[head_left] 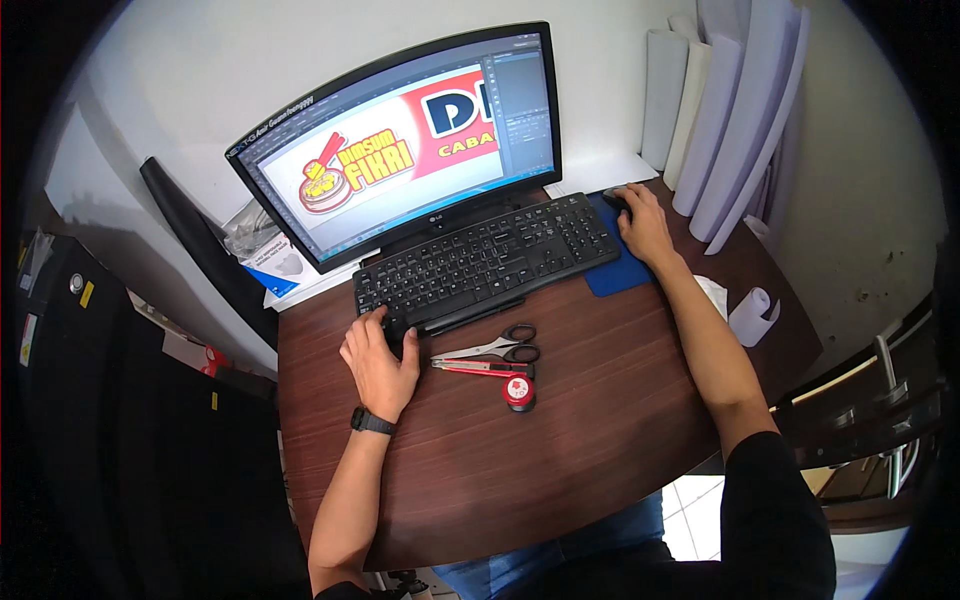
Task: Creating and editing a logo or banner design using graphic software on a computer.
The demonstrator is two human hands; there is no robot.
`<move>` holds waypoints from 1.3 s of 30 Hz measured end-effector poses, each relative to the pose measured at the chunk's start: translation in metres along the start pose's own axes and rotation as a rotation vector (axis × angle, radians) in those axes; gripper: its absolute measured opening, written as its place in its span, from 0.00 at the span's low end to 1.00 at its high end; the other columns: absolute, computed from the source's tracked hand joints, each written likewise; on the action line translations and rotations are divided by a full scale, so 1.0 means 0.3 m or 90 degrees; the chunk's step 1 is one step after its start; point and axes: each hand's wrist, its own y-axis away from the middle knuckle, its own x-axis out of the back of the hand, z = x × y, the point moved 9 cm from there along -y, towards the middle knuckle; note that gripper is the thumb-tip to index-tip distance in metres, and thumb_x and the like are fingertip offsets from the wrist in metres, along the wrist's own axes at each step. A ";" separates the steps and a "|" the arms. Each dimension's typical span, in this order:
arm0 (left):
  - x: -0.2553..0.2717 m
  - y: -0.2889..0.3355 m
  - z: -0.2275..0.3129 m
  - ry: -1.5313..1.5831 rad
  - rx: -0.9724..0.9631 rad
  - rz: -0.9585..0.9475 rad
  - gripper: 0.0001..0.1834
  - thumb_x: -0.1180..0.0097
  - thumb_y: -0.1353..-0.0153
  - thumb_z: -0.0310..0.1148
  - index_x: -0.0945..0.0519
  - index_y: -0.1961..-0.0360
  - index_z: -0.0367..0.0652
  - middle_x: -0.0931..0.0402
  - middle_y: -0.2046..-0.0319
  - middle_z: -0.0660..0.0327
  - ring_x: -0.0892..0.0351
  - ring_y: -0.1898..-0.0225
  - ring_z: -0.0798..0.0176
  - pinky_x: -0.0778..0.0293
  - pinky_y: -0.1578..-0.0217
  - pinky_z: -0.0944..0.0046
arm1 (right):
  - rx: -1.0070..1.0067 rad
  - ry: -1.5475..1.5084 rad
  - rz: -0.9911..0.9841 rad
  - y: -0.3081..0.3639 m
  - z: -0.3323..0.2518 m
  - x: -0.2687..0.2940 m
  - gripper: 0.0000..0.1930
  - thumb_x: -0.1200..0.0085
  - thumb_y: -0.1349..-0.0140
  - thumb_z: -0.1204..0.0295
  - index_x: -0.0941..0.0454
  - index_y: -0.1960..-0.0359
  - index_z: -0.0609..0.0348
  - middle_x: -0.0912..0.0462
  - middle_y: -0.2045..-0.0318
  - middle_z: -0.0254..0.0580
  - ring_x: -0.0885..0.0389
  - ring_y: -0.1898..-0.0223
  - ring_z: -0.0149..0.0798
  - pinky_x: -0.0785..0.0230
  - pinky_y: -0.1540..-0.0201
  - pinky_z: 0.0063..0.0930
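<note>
My left hand (pixel 382 368), with a black watch (pixel 372 421) on its wrist, rests with fingers apart on the lower left corner of a black keyboard (pixel 480 258). At the keyboard's right end, my right hand (pixel 645 228) is closed over a dark mouse (pixel 615 200), mostly hidden, on a blue mouse pad (pixel 622 276). The monitor (pixel 400 140) behind the keyboard shows a colourful banner design in an editing window. Just right of my left hand lie scissors (pixel 500 346) with black handles, a red utility knife (pixel 485 369) and a small round red-and-black item (pixel 519 391).
Tall paper rolls (pixel 740 110) lean at the back right, and a smaller curled paper roll (pixel 754 317) lies by my right forearm. A blue-and-white box (pixel 283 265) sits left of the monitor. A dark cabinet (pixel 130 400) stands beside the wooden desk (pixel 560 470).
</note>
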 end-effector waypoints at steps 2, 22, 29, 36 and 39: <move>0.002 0.001 -0.002 -0.001 0.000 -0.001 0.28 0.36 0.39 0.36 0.26 0.40 0.38 0.27 0.47 0.50 0.30 0.43 0.47 0.40 0.40 0.49 | 0.004 -0.001 0.001 0.000 -0.006 -0.004 0.21 0.44 0.41 0.78 0.20 0.44 0.58 0.24 0.40 0.54 0.27 0.36 0.57 0.32 0.35 0.48; -0.003 0.004 -0.018 -0.010 0.016 -0.025 0.28 0.37 0.38 0.38 0.27 0.40 0.37 0.27 0.45 0.47 0.29 0.42 0.43 0.32 0.43 0.47 | 0.023 0.025 0.016 0.001 -0.015 -0.006 0.25 0.42 0.40 0.74 0.25 0.38 0.55 0.25 0.38 0.55 0.28 0.36 0.58 0.32 0.35 0.50; -0.020 -0.001 0.057 -0.117 -0.072 -0.091 0.35 0.43 0.33 0.45 0.34 0.31 0.39 0.34 0.34 0.45 0.28 0.37 0.41 0.26 0.41 0.48 | -0.025 0.014 0.005 -0.003 0.001 0.001 0.27 0.44 0.37 0.74 0.28 0.34 0.55 0.25 0.39 0.53 0.29 0.35 0.57 0.33 0.36 0.52; -0.034 -0.124 0.057 -0.154 0.063 -0.078 0.41 0.42 0.35 0.50 0.38 0.27 0.39 0.40 0.30 0.38 0.27 0.37 0.37 0.21 0.46 0.43 | -0.044 0.005 -0.003 -0.012 -0.002 -0.006 0.27 0.45 0.36 0.73 0.30 0.33 0.57 0.25 0.39 0.52 0.28 0.37 0.57 0.33 0.37 0.52; -0.105 -0.216 0.034 -0.215 0.164 -0.168 0.49 0.44 0.37 0.61 0.42 0.24 0.40 0.44 0.27 0.37 0.27 0.37 0.34 0.20 0.47 0.44 | -0.048 0.015 0.003 -0.005 0.009 0.009 0.28 0.45 0.37 0.73 0.29 0.33 0.58 0.25 0.40 0.53 0.28 0.37 0.57 0.32 0.37 0.52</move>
